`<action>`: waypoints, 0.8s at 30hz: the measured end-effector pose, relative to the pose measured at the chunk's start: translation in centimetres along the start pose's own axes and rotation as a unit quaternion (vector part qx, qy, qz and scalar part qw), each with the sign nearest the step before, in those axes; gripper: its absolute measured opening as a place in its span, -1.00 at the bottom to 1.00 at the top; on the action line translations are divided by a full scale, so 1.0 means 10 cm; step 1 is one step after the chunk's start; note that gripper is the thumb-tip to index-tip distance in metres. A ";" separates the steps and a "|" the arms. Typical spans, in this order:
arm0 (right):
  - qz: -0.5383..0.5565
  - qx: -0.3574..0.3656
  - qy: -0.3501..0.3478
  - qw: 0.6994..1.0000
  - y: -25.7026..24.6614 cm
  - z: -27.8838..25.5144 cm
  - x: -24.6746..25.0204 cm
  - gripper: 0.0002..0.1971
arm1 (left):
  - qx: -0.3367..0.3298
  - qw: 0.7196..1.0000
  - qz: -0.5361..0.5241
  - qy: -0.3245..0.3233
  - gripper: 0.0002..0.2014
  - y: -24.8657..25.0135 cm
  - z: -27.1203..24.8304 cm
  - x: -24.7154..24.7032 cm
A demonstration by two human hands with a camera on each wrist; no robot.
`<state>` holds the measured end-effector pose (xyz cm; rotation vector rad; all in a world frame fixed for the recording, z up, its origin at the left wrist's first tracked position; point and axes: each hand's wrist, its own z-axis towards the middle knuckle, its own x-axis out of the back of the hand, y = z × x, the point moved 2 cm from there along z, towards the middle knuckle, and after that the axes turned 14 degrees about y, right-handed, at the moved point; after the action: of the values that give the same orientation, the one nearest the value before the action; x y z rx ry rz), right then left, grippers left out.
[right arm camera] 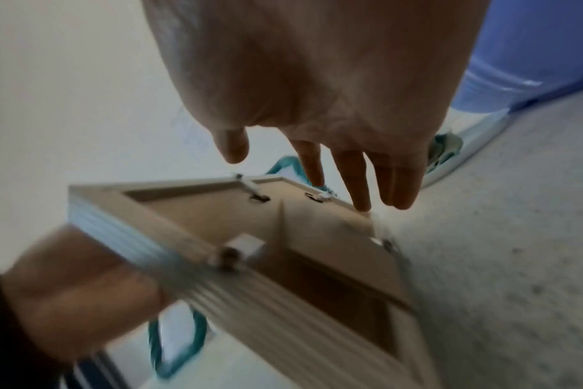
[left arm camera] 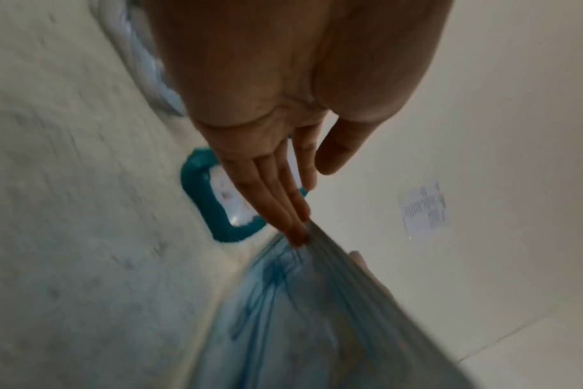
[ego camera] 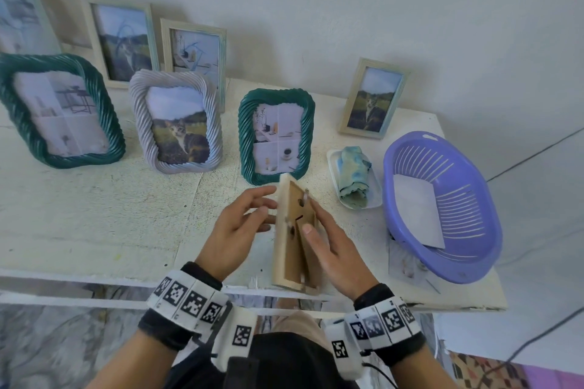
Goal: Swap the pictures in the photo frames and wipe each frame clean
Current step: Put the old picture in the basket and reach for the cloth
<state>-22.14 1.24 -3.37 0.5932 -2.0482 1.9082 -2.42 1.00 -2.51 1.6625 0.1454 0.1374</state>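
A beige photo frame (ego camera: 292, 230) stands on its short edge near the table's front edge, its brown backboard turned toward me. My left hand (ego camera: 262, 205) presses straight fingers against its front side; in the left wrist view the fingertips (left arm camera: 296, 237) touch the frame (left arm camera: 283, 315) by its glass. My right hand (ego camera: 319, 224) lies flat on the backboard with the thumb on the stand. In the right wrist view its fingertips (right arm camera: 360, 205) reach the far edge of the backboard (right arm camera: 250, 223). A blue-green cloth (ego camera: 354, 174) lies rolled on a small white tray (ego camera: 376, 199).
A purple basket (ego camera: 442, 205) holding a white sheet sits at the right, with a loose photo (ego camera: 407, 262) under its front. A small teal frame (ego camera: 275, 136) stands just behind the hands. A grey frame (ego camera: 177, 123), a large teal frame (ego camera: 60, 110) and several beige frames stand further back.
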 end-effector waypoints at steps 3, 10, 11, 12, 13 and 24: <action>0.076 -0.040 0.062 0.994 -0.09 -0.05 0.24 -0.54 | 0.066 0.993 -0.072 -0.066 -0.69 0.13 -0.01 -0.26; 0.015 -0.041 0.161 0.986 0.08 -0.11 0.65 -0.76 | 0.031 0.995 0.082 -0.051 -0.75 -0.19 0.12 -0.49; 0.028 -0.047 0.169 0.984 0.11 -0.11 0.67 -0.78 | 0.044 0.994 0.085 -0.045 -0.77 -0.23 0.12 -0.50; 0.051 -0.054 0.179 0.981 0.13 -0.12 0.68 -0.81 | 0.059 0.994 0.082 -0.039 -0.77 -0.26 0.12 -0.51; 0.081 -0.063 0.186 0.977 0.14 -0.12 0.67 -0.83 | 0.075 0.994 0.075 -0.032 -0.77 -0.28 0.11 -0.53; 0.273 -0.159 0.123 0.941 -0.08 0.13 0.37 -0.75 | 0.074 0.993 -0.085 0.040 -0.57 -0.14 0.13 -0.31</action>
<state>-24.92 -0.52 -1.00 -0.3134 -2.4377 1.7187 -5.23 -0.69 -4.00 1.7856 0.3637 0.0655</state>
